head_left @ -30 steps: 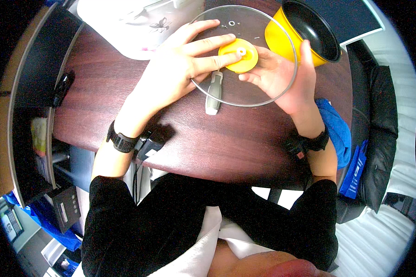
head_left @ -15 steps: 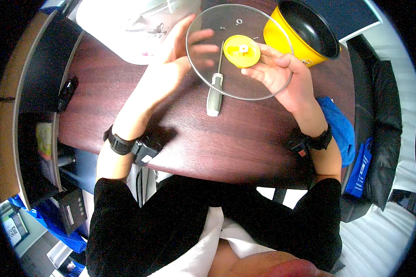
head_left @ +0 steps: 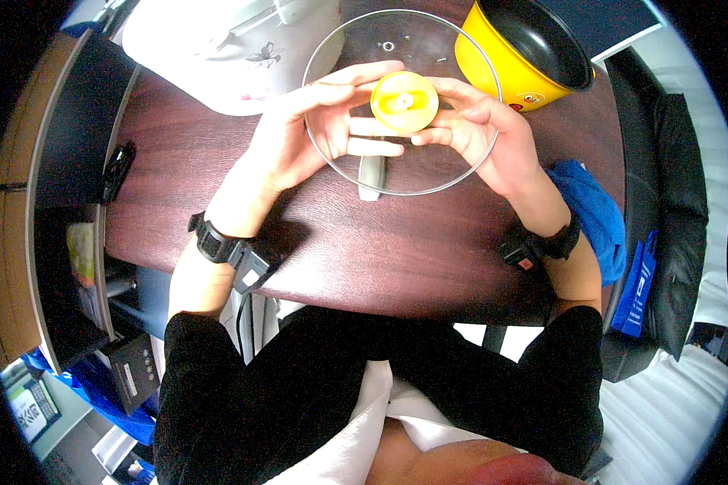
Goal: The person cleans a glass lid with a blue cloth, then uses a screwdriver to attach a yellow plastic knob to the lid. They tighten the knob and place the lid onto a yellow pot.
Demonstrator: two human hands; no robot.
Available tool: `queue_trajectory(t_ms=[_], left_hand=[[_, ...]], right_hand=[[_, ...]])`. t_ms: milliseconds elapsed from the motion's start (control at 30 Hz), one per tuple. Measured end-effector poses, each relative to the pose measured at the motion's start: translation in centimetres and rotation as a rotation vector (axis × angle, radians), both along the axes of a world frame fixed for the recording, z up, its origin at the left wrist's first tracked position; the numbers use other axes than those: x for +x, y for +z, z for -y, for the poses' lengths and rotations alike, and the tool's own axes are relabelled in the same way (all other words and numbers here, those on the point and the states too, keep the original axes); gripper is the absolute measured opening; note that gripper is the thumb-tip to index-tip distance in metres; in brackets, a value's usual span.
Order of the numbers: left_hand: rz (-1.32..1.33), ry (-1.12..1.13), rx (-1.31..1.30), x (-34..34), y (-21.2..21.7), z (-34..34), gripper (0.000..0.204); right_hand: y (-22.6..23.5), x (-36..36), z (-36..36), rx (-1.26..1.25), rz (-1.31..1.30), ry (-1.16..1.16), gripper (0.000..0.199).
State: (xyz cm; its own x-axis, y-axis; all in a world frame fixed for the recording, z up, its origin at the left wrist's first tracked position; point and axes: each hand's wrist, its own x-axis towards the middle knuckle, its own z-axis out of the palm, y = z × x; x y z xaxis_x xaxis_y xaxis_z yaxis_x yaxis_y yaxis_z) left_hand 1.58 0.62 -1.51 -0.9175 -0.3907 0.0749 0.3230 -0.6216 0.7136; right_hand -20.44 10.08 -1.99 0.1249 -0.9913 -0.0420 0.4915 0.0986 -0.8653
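Note:
A round clear glass lid (head_left: 425, 171) is held up above the table, with a yellow knob (head_left: 404, 102) near its middle. My left hand (head_left: 299, 133) has its fingers at the knob's left side, some of them stretched out and seen through the glass. On the other side my right hand (head_left: 497, 141) holds the knob with its fingertips, and the lid's rim crosses this hand. Below the lid lies a screwdriver with a grey handle (head_left: 371, 176); its shaft is hidden by the left hand. A small ring (head_left: 388, 47) and other tiny parts lie beyond, seen through the glass.
A yellow pot (head_left: 493, 56) with a black inside stands at the back right. At the back left is a white container (head_left: 234, 73) with a butterfly print. A blue cloth (head_left: 586, 214) lies beside my right forearm. Dark shelves (head_left: 81, 137) border the left side.
My left hand has moved right, from apart on the left to the yellow knob. The lid has shifted slightly left, and the screwdriver's shaft has become covered.

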Motion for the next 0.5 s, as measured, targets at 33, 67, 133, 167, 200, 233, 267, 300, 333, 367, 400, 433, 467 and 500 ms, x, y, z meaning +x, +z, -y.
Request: queue_trajectory(t_ms=[33, 67, 133, 167, 200, 233, 267, 300, 333, 367, 400, 433, 467, 500], left_hand=[[-0.002, -0.002, -0.005, -0.2, -0.1, 0.1, 0.06], [-0.005, -0.004, -0.009, -0.3, -0.2, 0.2, 0.059], [-0.009, 0.002, -0.006, -0.4, -0.3, 0.2, 0.059], [-0.012, 0.005, -0.004, -0.5, -0.3, 0.3, 0.059], [-0.018, 0.012, -0.011, -0.5, -0.4, 0.3, 0.059], [-0.024, 0.018, -0.018, -0.6, -0.4, 0.2, 0.059], [-0.03, 0.025, -0.025, -0.6, -0.5, 0.2, 0.06], [-0.045, 0.014, -0.007, -0.6, -0.5, 0.2, 0.06], [-0.06, 0.003, 0.012, -0.5, -0.4, 0.2, 0.061], [-0.076, -0.009, 0.031, -0.5, -0.3, 0.1, 0.062], [-0.07, -0.008, 0.034, -0.5, -0.2, 0.2, 0.062], [-0.064, -0.008, 0.038, -0.6, 0.0, 0.2, 0.063], [-0.059, -0.008, 0.041, -0.7, 0.0, 0.2, 0.063], [-0.063, -0.003, 0.044, -0.7, 0.0, 0.2, 0.063]], right_hand=[[-0.2, -0.2, 0.1, -0.002, 0.048, 0.009, 0.052], [-0.4, -0.4, 0.3, -0.003, 0.095, 0.017, 0.048], [-0.5, -0.6, 0.4, -0.012, 0.138, 0.037, 0.044], [-0.5, -0.7, 0.4, -0.019, 0.134, 0.048, 0.045], [-0.5, -0.7, 0.4, -0.027, 0.129, 0.058, 0.045], [-0.3, -0.8, 0.4, -0.028, 0.068, 0.061, 0.048], [-0.1, -0.8, 0.3, -0.029, 0.008, 0.064, 0.05], [0.0, -0.8, 0.3, -0.03, -0.051, 0.067, 0.053], [0.0, -0.8, 0.3, -0.031, -0.049, 0.07, 0.053], [0.0, -0.8, 0.3, -0.032, -0.048, 0.072, 0.052], [0.1, -0.9, 0.3, -0.032, -0.045, 0.073, 0.052], [-0.2, -1.1, 0.3, -0.013, -0.041, 0.053, 0.052], [-0.6, -1.4, 0.3, 0.005, -0.038, 0.032, 0.052], [-0.9, -1.5, 0.4, 0.023, -0.034, 0.013, 0.052]])
